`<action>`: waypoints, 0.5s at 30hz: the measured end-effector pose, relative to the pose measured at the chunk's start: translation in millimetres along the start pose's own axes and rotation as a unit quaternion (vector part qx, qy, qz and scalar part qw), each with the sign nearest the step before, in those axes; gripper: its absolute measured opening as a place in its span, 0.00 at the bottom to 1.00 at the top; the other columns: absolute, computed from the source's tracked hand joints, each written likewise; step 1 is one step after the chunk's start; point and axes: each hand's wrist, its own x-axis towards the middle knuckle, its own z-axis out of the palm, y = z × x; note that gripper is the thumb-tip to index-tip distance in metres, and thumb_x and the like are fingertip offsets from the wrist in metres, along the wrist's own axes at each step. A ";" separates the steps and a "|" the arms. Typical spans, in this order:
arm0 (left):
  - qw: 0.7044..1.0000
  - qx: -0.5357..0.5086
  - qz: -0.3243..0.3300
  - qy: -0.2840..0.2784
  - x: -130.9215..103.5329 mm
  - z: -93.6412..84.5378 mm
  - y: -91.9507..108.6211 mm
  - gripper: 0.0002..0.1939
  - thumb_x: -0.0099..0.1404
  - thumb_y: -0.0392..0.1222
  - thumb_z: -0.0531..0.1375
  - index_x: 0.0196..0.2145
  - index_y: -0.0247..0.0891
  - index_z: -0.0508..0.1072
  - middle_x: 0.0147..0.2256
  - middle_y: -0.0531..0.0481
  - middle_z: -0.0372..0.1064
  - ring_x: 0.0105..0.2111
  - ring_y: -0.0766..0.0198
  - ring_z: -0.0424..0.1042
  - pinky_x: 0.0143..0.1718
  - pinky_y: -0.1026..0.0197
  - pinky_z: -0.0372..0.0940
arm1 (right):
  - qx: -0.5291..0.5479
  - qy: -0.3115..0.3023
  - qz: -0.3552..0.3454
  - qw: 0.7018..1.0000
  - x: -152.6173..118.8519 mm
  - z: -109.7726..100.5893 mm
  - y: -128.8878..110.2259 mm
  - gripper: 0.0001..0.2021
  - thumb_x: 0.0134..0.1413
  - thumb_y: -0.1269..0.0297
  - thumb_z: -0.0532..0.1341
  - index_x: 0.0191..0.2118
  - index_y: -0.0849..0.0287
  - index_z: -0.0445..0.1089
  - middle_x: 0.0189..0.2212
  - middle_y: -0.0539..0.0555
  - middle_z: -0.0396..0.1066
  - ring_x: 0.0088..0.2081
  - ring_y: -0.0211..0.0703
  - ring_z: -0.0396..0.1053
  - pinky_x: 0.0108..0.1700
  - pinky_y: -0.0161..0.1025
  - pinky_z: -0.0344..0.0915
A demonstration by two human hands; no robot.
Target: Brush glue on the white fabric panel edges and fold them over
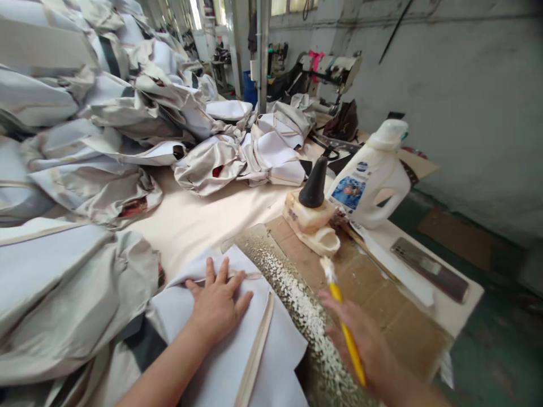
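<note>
The left hand (218,302) lies flat, fingers spread, pinning the white fabric piece (237,350) to the surface. Beside it, the right hand (365,345) grips a yellow brush (345,330), bristles raised toward the glue pot (311,212).

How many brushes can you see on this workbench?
1. The yellow-handled brush is held in the right hand, bristles up, beside the glue-crusted board. The left hand presses flat on white fabric. Others may be hidden under the piles.

The bench shows two hands, the left hand (217,302) and the right hand (365,345), one yellow-handled brush (344,328), one white jug (373,175), one black cone (314,183) and one dark flat bar (428,269).
</note>
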 end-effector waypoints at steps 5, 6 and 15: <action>0.998 0.014 0.054 -0.027 -1.2 -3.3 -15.2 0.22 0.63 0.57 0.47 0.53 0.55 0.63 0.62 0.45 0.43 0.62 0.37 0.28 0.44 0.20 0.38 | 0.069 0.098 0.297 0.947 55.5 -33.8 70.0 0.16 0.60 0.56 0.48 0.37 0.60 0.68 0.22 0.53 0.69 0.29 0.45 0.70 0.34 0.39 0.67; 0.997 0.020 0.059 -0.034 -0.7 -5.9 -15.1 0.22 0.63 0.57 0.47 0.53 0.56 0.63 0.62 0.45 0.43 0.62 0.37 0.29 0.43 0.20 0.40 | 0.069 0.104 0.331 0.935 68.2 -33.6 81.0 0.15 0.59 0.56 0.49 0.33 0.59 0.68 0.19 0.52 0.68 0.27 0.44 0.69 0.33 0.39 0.66; 0.996 0.070 -0.041 0.047 26.0 -36.5 -36.5 0.31 0.63 0.58 0.43 0.60 0.43 0.53 0.60 0.41 0.49 0.57 0.42 0.51 0.48 0.36 0.53 | 0.032 -0.040 0.416 0.908 117.3 -4.9 116.4 0.10 0.47 0.60 0.54 0.22 0.58 0.67 0.09 0.47 0.62 0.19 0.43 0.65 0.25 0.37 0.58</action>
